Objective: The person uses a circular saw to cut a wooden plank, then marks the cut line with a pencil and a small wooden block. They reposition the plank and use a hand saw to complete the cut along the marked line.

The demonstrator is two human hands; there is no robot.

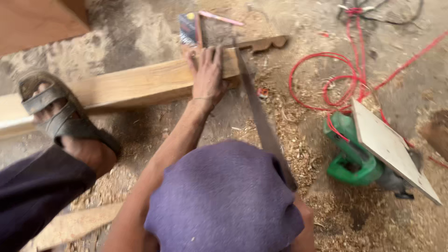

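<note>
A wooden beam (pixel 135 84) is being sawn by hand near its end, on a sawdust-covered floor (pixel 298 154).

At the left, a sandalled foot (pixel 51 109) is planted on the beam, which lies slanting across the floor. The left hand (pixel 207 74) is pressed flat on the beam's right end, fingers (pixel 205 58) spread apart and clamped on nothing, just beside the handsaw blade (pixel 259 116). A try square (pixel 198 30) and a pink pencil (pixel 221 18) lie just beyond the hand. The right hand is hidden behind the purple-clad knee (pixel 224 196), so its grip on the saw handle cannot be told. Further right lie a red cable (pixel 326 79), a green power tool (pixel 354 154) and a plywood offcut (pixel 392 149). The cut is judged barely started; steady strokes along the marked line, clear of the thumb, are called for next.
</note>
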